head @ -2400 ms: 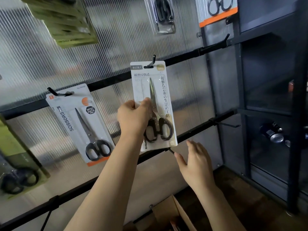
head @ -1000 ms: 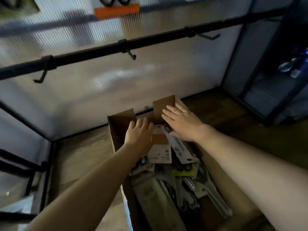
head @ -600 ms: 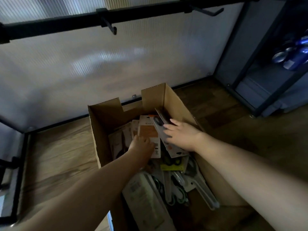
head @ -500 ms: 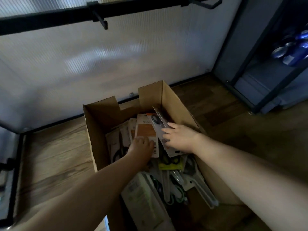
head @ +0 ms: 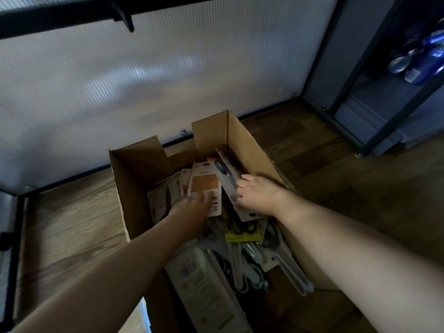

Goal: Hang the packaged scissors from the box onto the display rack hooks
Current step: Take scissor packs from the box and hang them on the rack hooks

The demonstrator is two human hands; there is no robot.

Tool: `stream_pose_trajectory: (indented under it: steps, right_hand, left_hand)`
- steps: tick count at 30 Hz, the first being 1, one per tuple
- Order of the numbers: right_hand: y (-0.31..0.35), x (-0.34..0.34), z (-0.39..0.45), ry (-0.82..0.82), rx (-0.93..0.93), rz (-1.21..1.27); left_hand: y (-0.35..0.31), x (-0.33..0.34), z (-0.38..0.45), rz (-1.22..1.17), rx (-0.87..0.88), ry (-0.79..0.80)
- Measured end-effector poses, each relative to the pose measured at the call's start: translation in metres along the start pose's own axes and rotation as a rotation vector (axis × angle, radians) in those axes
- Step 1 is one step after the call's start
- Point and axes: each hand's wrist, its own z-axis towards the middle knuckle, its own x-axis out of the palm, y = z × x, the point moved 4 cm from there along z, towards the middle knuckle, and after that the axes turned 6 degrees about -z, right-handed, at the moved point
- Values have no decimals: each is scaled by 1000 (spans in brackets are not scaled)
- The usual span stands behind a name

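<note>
Head view: right hand (head: pixel 258 193) fingers curled round a tilted scissors pack (head: pixel 228 179), gripping its edge, at 12 o'clock in the cardboard box (head: pixel 252 145). Left hand (head: pixel 192 207) fingers loosely spread, resting on an orange-label pack (head: pixel 204 183) just beside. More packs piled toward 6 o'clock. Rack hook (head: pixel 125 18) at 11 o'clock.

Both bare forearms reaching forward and down. Left hand (head: pixel 192 207) lying with fingers extended, loosely spread. Right hand (head: pixel 258 192) curling fingers, gripping.
</note>
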Motion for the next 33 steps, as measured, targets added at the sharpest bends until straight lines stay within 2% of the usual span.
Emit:
stream_pose_trajectory:
  steps: [2, 4, 7, 9, 14, 17, 18, 20, 24, 26, 29, 33]
  right_hand:
    - [0, 0, 3, -19, -12, -76]
    - [-1, -3, 4, -47, -35, -110]
    - [-7, -11, 3, -76, -40, -65]
    - [-13, -19, 2, -105, -24, -31]
    - [-26, -43, 1, -91, 34, 49]
    - [-36, -63, -1, -121, 178, 289]
    - [-37, -70, -3, -164, 188, 298]
    - [-41, -82, -7, -242, 233, 349]
    - [-54, -96, -18, -475, 394, 580]
    - [-59, -99, -24, -545, 448, 700]
    - [-65, -102, -36, -630, 534, 855]
    - [-72, -104, -55, -693, 658, 1122]
  left_hand:
    - [1, -8, -1, -45, -21, -57]
    - [7, -25, -6, -151, -61, -204]
    - [27, -50, -18, -445, -163, -443]
    - [42, -61, -27, -697, -243, -543]
    - [56, -71, -42, -1303, -411, -634]
    - [63, -78, -49, -1588, -539, -658]
    - [66, -80, -51, -1669, -570, -642]
    - [71, -86, -57, -1783, -582, -628]
    - [84, -96, -69, -1806, -534, -718]
    - [89, -98, -75, -1952, -501, -647]
    - [82, -108, -88, -2162, -325, -410]
    - [73, -128, -100, -2098, -81, -168]
